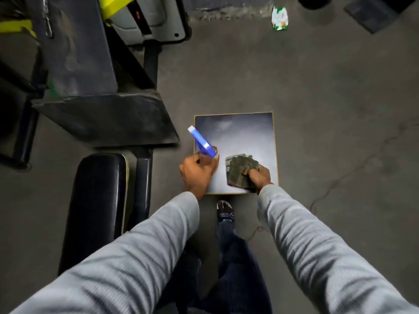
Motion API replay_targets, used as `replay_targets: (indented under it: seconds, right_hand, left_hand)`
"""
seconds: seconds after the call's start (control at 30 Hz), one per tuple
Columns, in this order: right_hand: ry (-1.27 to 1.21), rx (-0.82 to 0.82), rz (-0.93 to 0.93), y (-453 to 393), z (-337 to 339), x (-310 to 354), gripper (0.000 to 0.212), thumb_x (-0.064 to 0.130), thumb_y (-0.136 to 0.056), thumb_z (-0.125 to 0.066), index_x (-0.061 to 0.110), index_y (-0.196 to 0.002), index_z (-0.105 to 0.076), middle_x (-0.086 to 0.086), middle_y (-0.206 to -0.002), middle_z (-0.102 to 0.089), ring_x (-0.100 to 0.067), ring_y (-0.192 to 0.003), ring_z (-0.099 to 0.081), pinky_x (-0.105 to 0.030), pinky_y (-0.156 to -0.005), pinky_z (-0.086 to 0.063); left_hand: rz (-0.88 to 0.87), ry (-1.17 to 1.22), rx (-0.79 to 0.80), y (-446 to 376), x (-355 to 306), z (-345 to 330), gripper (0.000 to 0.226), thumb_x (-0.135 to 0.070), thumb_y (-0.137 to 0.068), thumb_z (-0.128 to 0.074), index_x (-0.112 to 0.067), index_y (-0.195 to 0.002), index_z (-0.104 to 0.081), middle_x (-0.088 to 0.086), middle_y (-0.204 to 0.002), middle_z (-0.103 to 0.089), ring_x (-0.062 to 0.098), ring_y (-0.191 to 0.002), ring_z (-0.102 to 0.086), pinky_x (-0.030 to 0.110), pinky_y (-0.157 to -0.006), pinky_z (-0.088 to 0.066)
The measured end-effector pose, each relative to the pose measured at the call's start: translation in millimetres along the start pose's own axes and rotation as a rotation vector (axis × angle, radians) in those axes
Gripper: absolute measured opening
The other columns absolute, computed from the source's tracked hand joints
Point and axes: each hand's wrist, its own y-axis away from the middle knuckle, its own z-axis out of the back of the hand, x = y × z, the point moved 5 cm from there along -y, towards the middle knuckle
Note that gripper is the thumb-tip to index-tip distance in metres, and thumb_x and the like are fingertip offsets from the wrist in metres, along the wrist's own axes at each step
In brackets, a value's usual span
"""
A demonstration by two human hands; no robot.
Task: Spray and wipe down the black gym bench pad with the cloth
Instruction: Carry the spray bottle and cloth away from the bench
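Note:
My left hand point(197, 173) grips a spray bottle with a blue and white trigger head point(201, 142), held over the left edge of a small square dark board point(244, 137) on the floor. My right hand point(258, 176) is closed on a crumpled grey-green cloth point(240, 169) that rests on the board's near right part. The black gym bench pad point(99, 200) lies to the left of both hands, running lengthwise toward me. The bottle's body is hidden by my fingers.
A dark angled machine pad and frame point(106, 118) with yellow straps point(113, 5) stands at the upper left. Grey concrete floor point(328, 109) spreads to the right, with a green and white packet point(280, 18) far back. My foot point(224, 211) is just below the board.

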Motion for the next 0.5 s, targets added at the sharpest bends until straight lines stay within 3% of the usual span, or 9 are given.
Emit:
replay_targets:
  seconds: [0.1,0.2,0.4,0.5]
  right_hand:
    - [0.086,0.001,0.033,21,-6,21,0.036,0.014,-0.082,-0.081,0.015,-0.118,-0.079,-0.011,-0.123,-0.079,-0.034,-0.116,-0.072,-0.042,-0.105,-0.059]
    - [0.173,-0.004,0.06,24,-7,23,0.038,0.016,-0.091,-0.076,0.014,-0.13,-0.074,-0.013,-0.132,-0.075,-0.035,-0.124,-0.069,-0.039,-0.11,-0.055]
    - [0.311,-0.042,0.078,21,1,17,0.053,0.018,-0.087,-0.077,0.008,-0.137,-0.064,-0.019,-0.139,-0.07,-0.039,-0.13,-0.065,-0.04,-0.111,-0.053]
    - [0.389,-0.181,0.198,32,11,20,0.058,0.018,-0.082,-0.075,0.008,-0.138,-0.061,-0.02,-0.141,-0.059,-0.04,-0.133,-0.057,-0.044,-0.113,-0.051]
  left_hand:
    - [-0.017,0.015,-0.009,2,3,-6,0.019,-0.032,-0.083,-0.091,-0.017,-0.08,-0.08,0.016,-0.074,-0.074,0.026,-0.066,-0.057,0.03,-0.067,-0.047]
    - [-0.001,0.027,-0.019,4,7,-9,0.025,-0.032,-0.083,-0.09,-0.018,-0.071,-0.073,0.018,-0.073,-0.072,0.023,-0.066,-0.053,0.034,-0.07,-0.049]
    - [0.015,0.068,-0.041,7,15,-11,0.037,-0.049,-0.08,-0.084,-0.013,-0.08,-0.076,0.017,-0.076,-0.072,0.021,-0.067,-0.052,0.046,-0.075,-0.06]
    - [0.024,0.063,-0.025,9,19,-15,0.037,-0.049,-0.079,-0.08,-0.012,-0.085,-0.079,0.018,-0.078,-0.072,0.031,-0.068,-0.058,0.049,-0.076,-0.062]
